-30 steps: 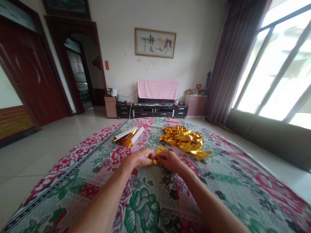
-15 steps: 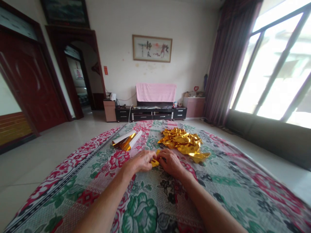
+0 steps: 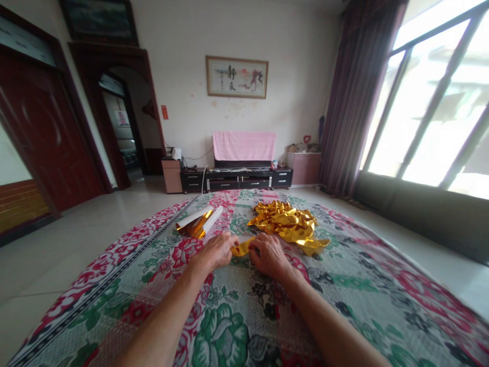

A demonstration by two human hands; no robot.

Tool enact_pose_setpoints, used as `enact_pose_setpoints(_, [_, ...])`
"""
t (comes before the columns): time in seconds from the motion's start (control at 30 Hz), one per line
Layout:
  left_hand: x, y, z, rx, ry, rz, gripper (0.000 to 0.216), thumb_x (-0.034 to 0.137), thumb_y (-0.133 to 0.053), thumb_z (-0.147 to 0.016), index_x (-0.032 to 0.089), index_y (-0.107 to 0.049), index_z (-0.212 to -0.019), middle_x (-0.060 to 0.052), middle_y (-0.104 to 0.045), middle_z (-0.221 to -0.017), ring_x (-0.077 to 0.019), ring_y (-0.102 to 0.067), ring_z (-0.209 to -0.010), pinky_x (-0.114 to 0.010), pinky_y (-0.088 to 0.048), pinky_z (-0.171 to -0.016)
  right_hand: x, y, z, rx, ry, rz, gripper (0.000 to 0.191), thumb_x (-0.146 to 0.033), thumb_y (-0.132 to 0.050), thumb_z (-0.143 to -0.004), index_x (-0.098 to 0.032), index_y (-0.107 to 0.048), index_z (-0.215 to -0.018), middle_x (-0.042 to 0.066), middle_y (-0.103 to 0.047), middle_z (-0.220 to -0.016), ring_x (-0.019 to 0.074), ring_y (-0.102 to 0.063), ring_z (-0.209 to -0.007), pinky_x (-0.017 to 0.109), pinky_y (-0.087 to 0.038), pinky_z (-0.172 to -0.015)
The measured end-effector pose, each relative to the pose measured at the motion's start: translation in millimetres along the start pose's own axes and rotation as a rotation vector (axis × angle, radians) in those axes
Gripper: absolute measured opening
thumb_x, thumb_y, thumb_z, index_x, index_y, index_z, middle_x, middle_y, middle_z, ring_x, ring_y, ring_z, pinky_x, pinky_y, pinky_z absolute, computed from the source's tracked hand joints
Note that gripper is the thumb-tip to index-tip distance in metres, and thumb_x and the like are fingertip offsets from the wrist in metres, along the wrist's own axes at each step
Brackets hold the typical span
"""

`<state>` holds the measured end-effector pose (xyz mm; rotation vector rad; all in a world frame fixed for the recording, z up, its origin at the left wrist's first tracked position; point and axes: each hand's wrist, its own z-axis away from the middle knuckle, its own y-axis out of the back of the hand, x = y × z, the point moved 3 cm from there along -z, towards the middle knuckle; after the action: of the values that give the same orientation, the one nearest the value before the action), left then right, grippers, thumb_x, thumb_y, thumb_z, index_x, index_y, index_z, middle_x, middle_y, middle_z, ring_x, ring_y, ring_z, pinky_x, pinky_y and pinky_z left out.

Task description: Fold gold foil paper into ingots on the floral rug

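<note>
A small strip of gold foil paper [image 3: 243, 247] stretches between my two hands, just over the flowered tablecloth [image 3: 219, 331]. My left hand [image 3: 219, 250] pinches its left end. At the other end, my right hand [image 3: 266, 253] has its fingers closed on the foil; the fingertips are partly hidden. Beyond my right hand lies a heap of folded gold foil pieces [image 3: 286, 219], one of them jutting out at the near right. Past my left hand rest curled sheets of gold foil paper with white backs [image 3: 198, 221].
The cloth covers a large table with a rounded far edge. Across the tiled floor [image 3: 91, 232] stands a low black cabinet [image 3: 229, 182], with a pink cloth [image 3: 244, 145] draped over something on it. A window and purple curtain [image 3: 347, 97] are at the right, a dark red door [image 3: 49, 127] at the left.
My left hand has moved slightly left, away from the right hand. More of the gold foil now shows between them. The heap and the curled sheets are unchanged.
</note>
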<state>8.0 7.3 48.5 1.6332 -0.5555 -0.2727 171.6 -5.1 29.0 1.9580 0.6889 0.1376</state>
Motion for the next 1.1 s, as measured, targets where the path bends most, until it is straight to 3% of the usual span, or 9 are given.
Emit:
enact_pose_setpoints(0.27, [-4,-7,-1,0.1,0.006,0.005,0.024,0.011,-0.045,-0.074,0.02,-0.063,-0.085,-0.005,-0.056,-0.089,-0.0162,-0.056,-0.085,-0.026,-0.043,-0.078,4,-4,-1,0.007,-0.026,0.015,0.017,-0.022,-0.048,-0.08,-0.018,-0.065,-0.076,0.005,-0.056,-0.081,0.0133,-0.051,-0.075,0.022,-0.034,-0.067])
enact_pose_setpoints(0.53, [-6,-11,-1,0.14,0.019,0.048,0.02,0.034,-0.055,-0.075,0.021,-0.067,-0.084,-0.004,-0.057,-0.084,-0.017,-0.057,-0.082,-0.026,-0.043,-0.076,6,-6,0,0.058,-0.035,-0.072,0.016,-0.017,-0.049,-0.075,-0.018,-0.065,-0.076,0.005,-0.055,-0.082,0.0142,-0.051,-0.078,0.022,-0.037,-0.071])
enact_pose_setpoints(0.77, [-12,-14,-1,0.183,-0.046,0.014,0.02,0.021,-0.047,-0.08,0.019,-0.067,-0.082,-0.005,-0.059,-0.089,-0.0151,-0.056,-0.087,-0.025,-0.043,-0.081,3,-3,1,0.015,-0.048,-0.101,0.02,-0.011,-0.048,-0.068,-0.018,-0.066,-0.075,0.005,-0.058,-0.078,0.0142,-0.052,-0.075,0.022,-0.037,-0.068])
enact_pose_setpoints(1.1, [-10,-23,-5,0.252,-0.114,0.007,0.025,0.013,-0.04,-0.082,0.015,-0.065,-0.077,-0.006,-0.062,-0.086,-0.0144,-0.057,-0.085,-0.025,-0.043,-0.083,-16,2,2,0.025,-0.011,0.007,0.021,-0.018,-0.048,-0.074,-0.02,-0.068,-0.067,0.004,-0.06,-0.069,0.0144,-0.051,-0.07,0.025,-0.033,-0.069])
